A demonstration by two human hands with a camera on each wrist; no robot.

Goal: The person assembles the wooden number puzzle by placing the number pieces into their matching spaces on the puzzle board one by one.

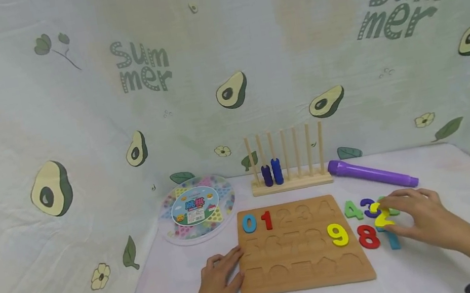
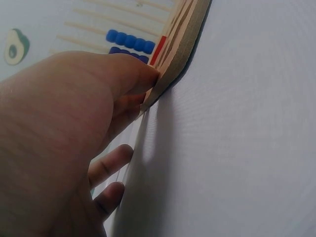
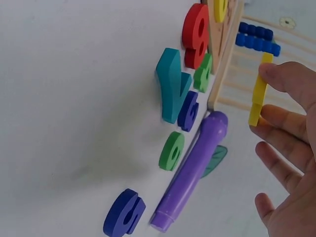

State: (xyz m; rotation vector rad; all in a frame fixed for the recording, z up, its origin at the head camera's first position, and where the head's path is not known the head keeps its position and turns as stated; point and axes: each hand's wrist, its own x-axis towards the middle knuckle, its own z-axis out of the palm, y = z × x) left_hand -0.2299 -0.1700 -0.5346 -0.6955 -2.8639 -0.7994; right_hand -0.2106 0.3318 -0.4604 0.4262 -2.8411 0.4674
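Observation:
My right hand [image 1: 429, 221] pinches a yellow number 2 [image 1: 383, 219] between thumb and fingers, raised over loose number pieces. Under and around it lie a red 8 [image 1: 368, 236], a green 4 [image 1: 354, 213], a purple 3 [image 1: 366, 202] and a teal 7 [image 1: 393, 240]. My left hand [image 1: 217, 283] rests at the left edge of the wooden number board [image 1: 303, 285], fingertips touching its side. In the board's top row sit a blue 0 [image 1: 245, 225] and a red 1 [image 1: 268, 221]. A yellow 9 [image 1: 340, 241] is at the second row's right end.
Behind the board stands a wooden peg frame [image 1: 292, 185] with dark blue and purple beads. A round game box [image 1: 196, 206] leans toward the back left. A purple tube [image 1: 373, 174] lies at the back right. Another green piece [image 3: 171, 151] and a dark blue piece [image 3: 123, 215] show near the tube.

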